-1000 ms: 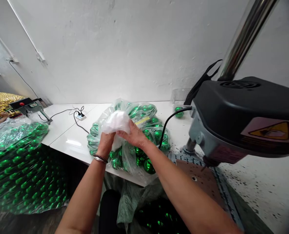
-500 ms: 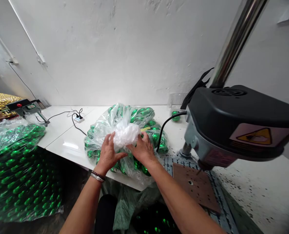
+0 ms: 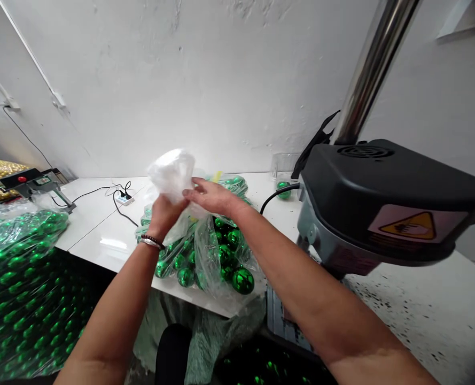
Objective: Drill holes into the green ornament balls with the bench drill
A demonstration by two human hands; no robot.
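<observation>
A clear plastic bag [image 3: 205, 246] of shiny green baubles [image 3: 243, 280] lies on the white table in front of me. Its gathered, whitish top [image 3: 172, 170] stands up above the baubles. My left hand [image 3: 165, 215] is closed around the base of this gathered plastic. From the right, my right hand [image 3: 213, 198] grips the same bunch, its fingers partly hidden against the plastic. Several baubles show at the bag's near side, close to the table edge. A yellow strip [image 3: 217, 175] sticks up behind my right hand.
At right stands a drill press [image 3: 381, 208] with a black cable. A power strip [image 3: 124, 198] lies left on the table [image 3: 109, 240]. A single bauble [image 3: 283, 190] sits by a clear container [image 3: 281, 164]. Another large bag [image 3: 21, 299] of green balls fills the left.
Both hands have moved up and left, lifting the bunched plastic top higher. More baubles are exposed at the near side. My right forearm now covers much of the drill press base.
</observation>
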